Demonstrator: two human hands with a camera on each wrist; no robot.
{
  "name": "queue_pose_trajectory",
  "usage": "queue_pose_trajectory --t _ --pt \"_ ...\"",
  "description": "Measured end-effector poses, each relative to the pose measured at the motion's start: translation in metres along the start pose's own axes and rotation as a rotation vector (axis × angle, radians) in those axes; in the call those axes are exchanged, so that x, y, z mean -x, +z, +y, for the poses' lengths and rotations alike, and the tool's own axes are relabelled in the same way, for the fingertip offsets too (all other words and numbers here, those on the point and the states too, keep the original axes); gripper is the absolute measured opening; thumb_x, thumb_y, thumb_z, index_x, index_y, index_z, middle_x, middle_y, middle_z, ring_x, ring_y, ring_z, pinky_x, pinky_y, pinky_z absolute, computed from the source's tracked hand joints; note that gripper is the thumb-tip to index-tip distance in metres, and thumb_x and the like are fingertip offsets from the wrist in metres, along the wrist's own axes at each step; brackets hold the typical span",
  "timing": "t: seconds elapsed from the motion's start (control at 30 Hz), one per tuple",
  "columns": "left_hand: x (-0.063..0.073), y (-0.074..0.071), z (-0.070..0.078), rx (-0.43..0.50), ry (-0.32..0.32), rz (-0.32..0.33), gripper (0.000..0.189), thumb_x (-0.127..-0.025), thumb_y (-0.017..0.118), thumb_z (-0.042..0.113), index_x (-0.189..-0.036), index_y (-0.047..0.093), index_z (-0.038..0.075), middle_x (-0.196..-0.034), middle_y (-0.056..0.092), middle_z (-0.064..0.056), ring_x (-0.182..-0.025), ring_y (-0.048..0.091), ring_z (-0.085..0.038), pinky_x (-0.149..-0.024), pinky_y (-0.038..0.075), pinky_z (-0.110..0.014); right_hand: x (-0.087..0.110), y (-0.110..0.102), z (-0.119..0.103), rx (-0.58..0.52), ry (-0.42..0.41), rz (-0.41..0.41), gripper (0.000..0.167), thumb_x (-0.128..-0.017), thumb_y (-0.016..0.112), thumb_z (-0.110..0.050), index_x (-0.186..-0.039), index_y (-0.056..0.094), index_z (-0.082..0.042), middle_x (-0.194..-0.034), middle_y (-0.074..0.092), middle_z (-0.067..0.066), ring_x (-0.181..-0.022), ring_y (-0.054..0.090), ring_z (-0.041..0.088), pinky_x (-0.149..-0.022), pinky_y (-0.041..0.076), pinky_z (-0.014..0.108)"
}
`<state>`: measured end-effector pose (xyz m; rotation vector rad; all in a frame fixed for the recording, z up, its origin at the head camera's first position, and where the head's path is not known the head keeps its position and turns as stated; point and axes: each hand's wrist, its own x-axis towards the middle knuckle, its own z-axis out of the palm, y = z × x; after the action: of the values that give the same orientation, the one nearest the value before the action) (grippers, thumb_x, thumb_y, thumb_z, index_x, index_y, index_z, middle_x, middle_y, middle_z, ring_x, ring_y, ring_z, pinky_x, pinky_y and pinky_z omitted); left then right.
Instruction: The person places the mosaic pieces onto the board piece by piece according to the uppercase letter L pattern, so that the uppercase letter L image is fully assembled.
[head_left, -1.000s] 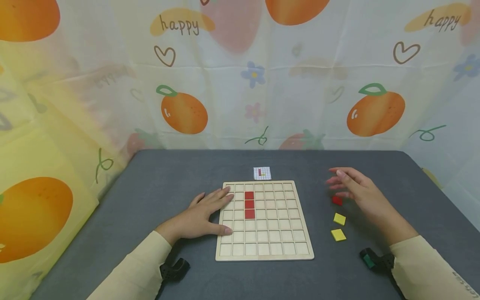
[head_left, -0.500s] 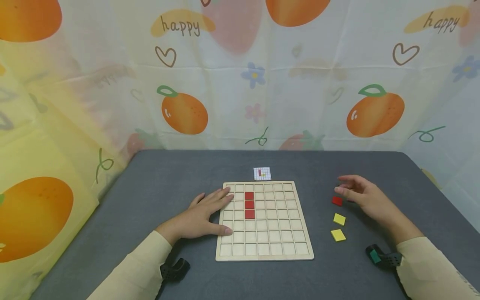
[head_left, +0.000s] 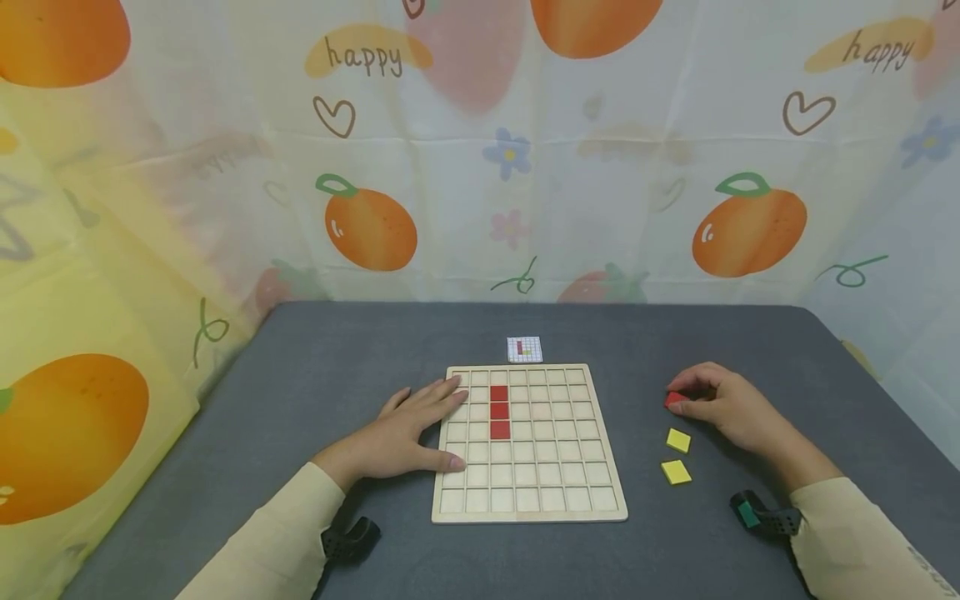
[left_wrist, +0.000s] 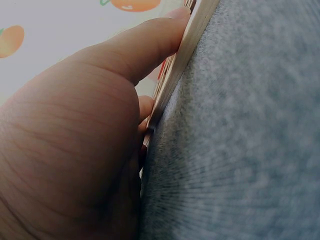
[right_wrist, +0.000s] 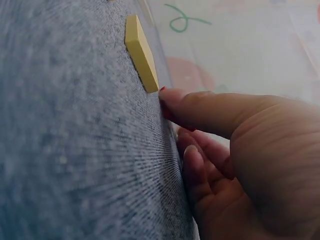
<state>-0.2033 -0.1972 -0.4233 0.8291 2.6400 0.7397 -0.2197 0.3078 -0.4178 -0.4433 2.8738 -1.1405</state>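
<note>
Head view, right hand [head_left: 729, 409] pinching 1 red tile [head_left: 676, 398], left hand [head_left: 405, 431] spread-fingered on wooden board [head_left: 550, 474].

With the clock centred on the head view, a dark grey surface [head_left: 337, 346] spreads at six o'clock. Beyond it hangs a pale printed cloth [head_left: 615, 208], yellow-tinted towards nine. Its prints include a blue flower [head_left: 508, 154] at twelve, an orange [head_left: 371, 231] at ten, and the word "happy" [head_left: 363, 58] at eleven and [head_left: 873, 52] two.
</note>
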Motion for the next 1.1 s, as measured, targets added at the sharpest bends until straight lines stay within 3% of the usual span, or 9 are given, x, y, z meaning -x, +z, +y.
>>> queue_pose_trajectory --t 0.27,0.6,0.93,1.1 --pt "0.000 0.000 0.000 0.005 0.000 -0.002 0.110 -0.092 0.073 0.074 -0.176 0.024 0.023 -0.182 0.008 0.005 -0.165 0.003 -0.022 -0.124 -0.005 -0.065 -0.001 0.004 0.000 0.027 -0.015 0.047 0.021 -0.101 0.081 -0.009 -0.121 0.076 -0.006 -0.114 0.074 0.006 -0.104 0.067 0.027 -0.086 0.053 0.035" --pt "0.000 0.000 0.000 0.001 0.000 -0.002 0.110 -0.092 0.073 0.074 -0.176 0.024 0.023 -0.181 0.008 0.005 -0.166 0.002 -0.022 -0.124 -0.006 -0.064 -0.001 0.007 -0.013 -0.024 -0.001 0.063 0.019 -0.102 0.080 -0.011 -0.121 0.078 -0.004 -0.109 0.077 0.004 -0.096 0.068 0.021 -0.080 0.054 0.028" --pt "0.000 0.000 0.001 0.000 -0.011 0.001 0.110 -0.092 0.074 0.074 -0.176 0.025 0.023 -0.181 0.008 0.005 -0.165 0.003 -0.022 -0.124 -0.006 -0.064 -0.002 0.016 -0.035 -0.123 -0.019 0.043 0.018 -0.104 0.079 -0.018 -0.117 0.078 -0.006 -0.107 0.077 0.003 -0.093 0.070 0.022 -0.076 0.055 0.031" --pt "0.000 0.000 0.001 0.003 -0.015 -0.003 0.110 -0.092 0.074 0.073 -0.176 0.025 0.023 -0.181 0.008 0.005 -0.165 0.003 -0.022 -0.124 -0.006 -0.064 -0.001 0.027 -0.051 -0.200 -0.047 0.015 0.015 -0.105 0.078 -0.014 -0.117 0.077 -0.006 -0.107 0.076 0.003 -0.096 0.073 0.024 -0.079 0.059 0.034"
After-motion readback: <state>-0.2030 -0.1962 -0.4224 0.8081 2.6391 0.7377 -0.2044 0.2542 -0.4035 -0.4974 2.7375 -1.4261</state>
